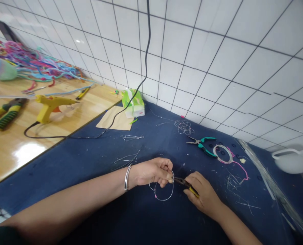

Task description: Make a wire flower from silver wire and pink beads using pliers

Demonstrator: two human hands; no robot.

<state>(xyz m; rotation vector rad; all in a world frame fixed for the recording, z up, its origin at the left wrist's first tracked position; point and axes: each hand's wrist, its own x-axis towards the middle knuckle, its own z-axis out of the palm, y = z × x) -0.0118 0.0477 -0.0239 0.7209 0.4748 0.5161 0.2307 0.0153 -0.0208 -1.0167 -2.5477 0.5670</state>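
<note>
My left hand (157,172) pinches a thin silver wire loop (163,200) between thumb and fingers; small pink bits sit on the wire, and the loop hangs below the fingers. Wrapped around yellow-handled pliers (193,191), my right hand (205,195) points their dark jaws left. The jaw tips meet the wire at my left fingertips; whether they grip it is too small to tell. Behind the hands, teal-handled long-nose pliers (202,143) lie on the dark blue cloth (164,143), beside a white ring-shaped roll (223,145).
Wire flower shapes (184,127) and loose wire pieces (127,159) lie about the cloth. Leftward, a yellow glue gun (49,107) rests on the wooden table (72,109), its black cord crossing the cloth. A green tissue pack (133,102) stands near the tiled wall; a white jug (290,161) is at right.
</note>
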